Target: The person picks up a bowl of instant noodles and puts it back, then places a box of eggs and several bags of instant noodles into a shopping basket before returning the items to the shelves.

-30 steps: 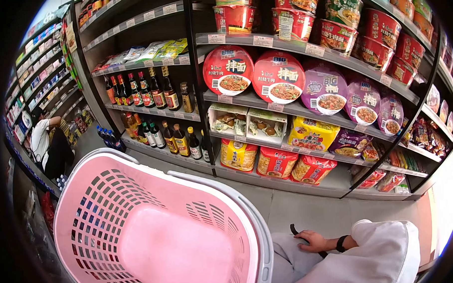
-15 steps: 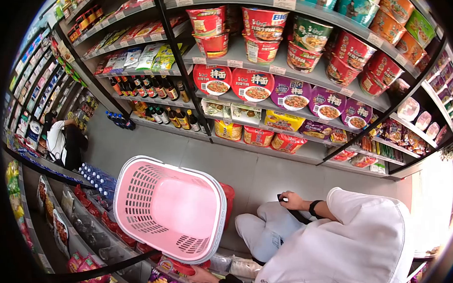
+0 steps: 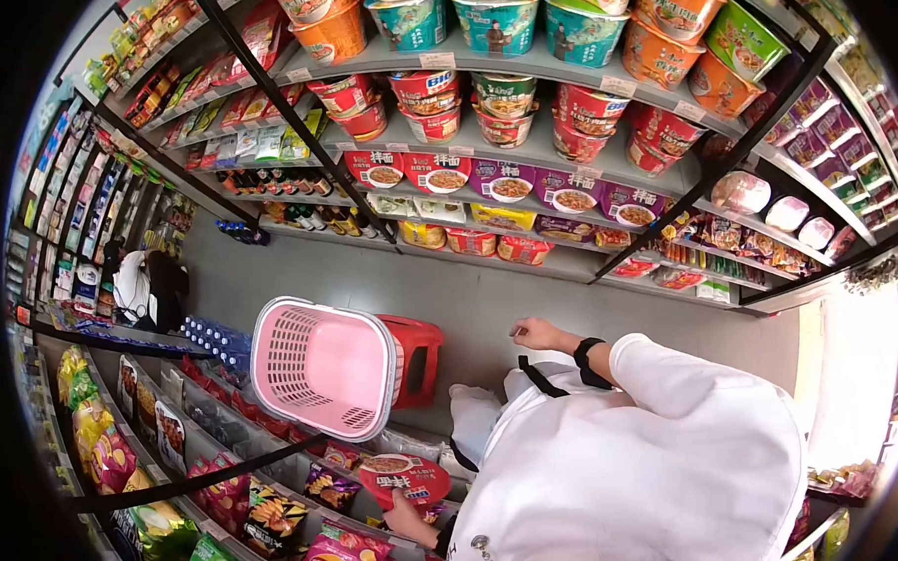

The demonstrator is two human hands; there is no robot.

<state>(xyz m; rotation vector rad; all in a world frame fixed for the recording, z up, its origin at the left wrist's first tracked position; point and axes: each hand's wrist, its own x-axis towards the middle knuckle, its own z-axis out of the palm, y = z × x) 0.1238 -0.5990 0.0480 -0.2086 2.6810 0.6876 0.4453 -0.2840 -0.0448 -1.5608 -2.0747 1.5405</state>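
Observation:
My left hand is closed on the edge of a red instant noodle bowl. The bowl is tilted, with its printed lid toward me, in front of the lower shelf of snack bags. Beyond my knees, a pink shopping basket with a pale rim has nothing inside. It rests against or on a red plastic stool-like thing; their contact is hidden. My right hand hangs over the floor with loosely bent fingers and nothing visible in it. A black strap lies near my lap, below that hand.
Shelves of stacked noodle cups and flat noodle bowls run along the far side. Snack bags fill the near shelf. Blue-capped water bottles stand past the basket. Another person is farther down the aisle.
The red noodle bowl, largely hidden behind the basket before, now shows in my left hand. My right hand no longer holds the black item. My view has shifted, showing more upper shelves.

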